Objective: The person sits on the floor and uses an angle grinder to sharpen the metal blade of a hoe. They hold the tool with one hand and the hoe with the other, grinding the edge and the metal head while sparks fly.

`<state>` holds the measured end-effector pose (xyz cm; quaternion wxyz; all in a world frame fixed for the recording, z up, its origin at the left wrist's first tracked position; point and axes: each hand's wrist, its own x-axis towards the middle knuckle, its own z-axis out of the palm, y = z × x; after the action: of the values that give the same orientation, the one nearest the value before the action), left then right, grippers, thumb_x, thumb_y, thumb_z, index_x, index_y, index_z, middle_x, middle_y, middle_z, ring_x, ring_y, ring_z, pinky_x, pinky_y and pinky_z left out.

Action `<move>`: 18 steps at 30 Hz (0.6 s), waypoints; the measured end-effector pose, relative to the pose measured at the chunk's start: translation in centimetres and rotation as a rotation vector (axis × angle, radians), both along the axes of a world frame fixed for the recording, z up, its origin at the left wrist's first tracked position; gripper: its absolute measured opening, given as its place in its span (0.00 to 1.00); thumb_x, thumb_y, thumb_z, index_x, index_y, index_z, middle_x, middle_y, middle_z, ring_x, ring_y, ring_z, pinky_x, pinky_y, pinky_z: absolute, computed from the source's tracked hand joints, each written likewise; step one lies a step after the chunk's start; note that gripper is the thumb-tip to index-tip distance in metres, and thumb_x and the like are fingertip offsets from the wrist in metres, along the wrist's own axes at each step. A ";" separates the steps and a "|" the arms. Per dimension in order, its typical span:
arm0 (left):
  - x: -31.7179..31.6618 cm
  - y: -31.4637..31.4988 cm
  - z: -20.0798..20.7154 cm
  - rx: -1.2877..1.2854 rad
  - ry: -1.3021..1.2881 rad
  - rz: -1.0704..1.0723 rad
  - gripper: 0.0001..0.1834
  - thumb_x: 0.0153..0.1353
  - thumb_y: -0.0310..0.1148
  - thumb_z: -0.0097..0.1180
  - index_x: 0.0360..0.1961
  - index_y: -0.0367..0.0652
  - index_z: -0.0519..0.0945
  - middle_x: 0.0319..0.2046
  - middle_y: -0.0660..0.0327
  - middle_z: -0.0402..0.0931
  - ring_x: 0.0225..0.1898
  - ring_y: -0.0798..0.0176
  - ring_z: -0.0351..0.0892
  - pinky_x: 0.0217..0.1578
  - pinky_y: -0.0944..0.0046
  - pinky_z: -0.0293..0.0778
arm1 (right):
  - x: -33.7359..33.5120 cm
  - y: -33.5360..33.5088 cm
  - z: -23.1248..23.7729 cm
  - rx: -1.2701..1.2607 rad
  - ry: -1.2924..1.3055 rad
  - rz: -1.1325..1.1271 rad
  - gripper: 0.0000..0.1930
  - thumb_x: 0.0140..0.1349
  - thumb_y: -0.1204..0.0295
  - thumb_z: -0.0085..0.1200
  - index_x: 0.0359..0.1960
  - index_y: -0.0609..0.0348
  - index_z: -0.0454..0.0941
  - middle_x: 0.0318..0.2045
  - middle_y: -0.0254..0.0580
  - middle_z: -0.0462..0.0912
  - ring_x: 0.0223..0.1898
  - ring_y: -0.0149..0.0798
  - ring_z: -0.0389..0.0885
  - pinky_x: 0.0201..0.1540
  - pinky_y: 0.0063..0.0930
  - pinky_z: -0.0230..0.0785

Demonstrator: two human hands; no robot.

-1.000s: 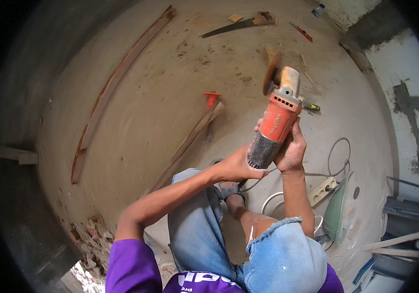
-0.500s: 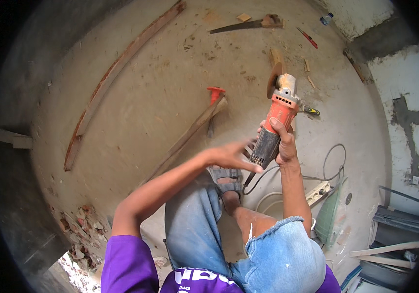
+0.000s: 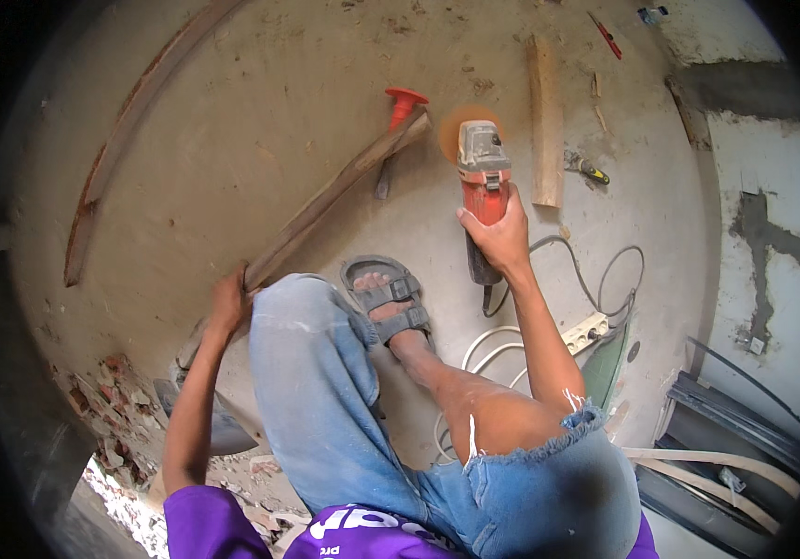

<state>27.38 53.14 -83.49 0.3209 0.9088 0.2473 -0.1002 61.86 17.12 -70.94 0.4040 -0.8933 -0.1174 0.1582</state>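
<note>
In my right hand (image 3: 500, 233) is a red and black angle grinder (image 3: 485, 200), its head pointing away from me. Its disc (image 3: 451, 130) shows as a blurred orange-brown round. My left hand (image 3: 230, 300) is closed on the near part of a long wooden strip (image 3: 325, 200) beside my left knee. The strip's far end lies over a red flared piece (image 3: 405, 97) with a dark shaft, to the left of the disc. A gap separates the disc from the strip.
A short board (image 3: 545, 130) and a yellow-black hand tool (image 3: 588, 168) lie right of the grinder. Its cord runs near a white power strip (image 3: 586, 332). A long timber (image 3: 129, 121) lies far left; rubble (image 3: 111, 410) is at lower left. My sandalled foot (image 3: 389, 298) is between my hands.
My left hand has left the grinder's rear and taken hold of the wooden strip. The grinder has moved left toward the strip's far end, in my right hand alone. The view has shifted.
</note>
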 end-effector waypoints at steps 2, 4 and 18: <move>-0.1 -0.3 -0.8 0.001 0.009 0.021 0.36 0.59 0.47 0.65 0.63 0.34 0.75 0.37 0.35 0.80 0.42 0.32 0.81 0.41 0.42 0.75 | 0.0 0.6 -0.1 -0.049 -0.013 0.005 0.33 0.50 0.60 0.73 0.53 0.65 0.71 0.46 0.59 0.85 0.49 0.57 0.85 0.54 0.45 0.75; 0.8 -0.7 1.4 -0.018 0.089 0.031 0.37 0.60 0.50 0.63 0.64 0.34 0.74 0.35 0.34 0.80 0.40 0.32 0.81 0.40 0.43 0.74 | 0.3 1.8 -0.1 -0.079 -0.021 0.019 0.32 0.50 0.60 0.72 0.52 0.65 0.71 0.45 0.60 0.85 0.48 0.61 0.85 0.53 0.47 0.75; 2.3 -1.2 3.1 -0.078 0.112 0.057 0.33 0.57 0.50 0.63 0.53 0.33 0.74 0.27 0.37 0.78 0.32 0.33 0.79 0.33 0.43 0.71 | 1.0 3.7 -0.6 -0.194 -0.066 0.071 0.31 0.51 0.57 0.71 0.48 0.64 0.69 0.40 0.65 0.85 0.45 0.68 0.84 0.49 0.52 0.75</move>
<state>29.64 51.98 -80.37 0.3444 0.8812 0.2864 -0.1511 62.86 20.86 -71.51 0.3056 -0.9282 -0.1463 0.1537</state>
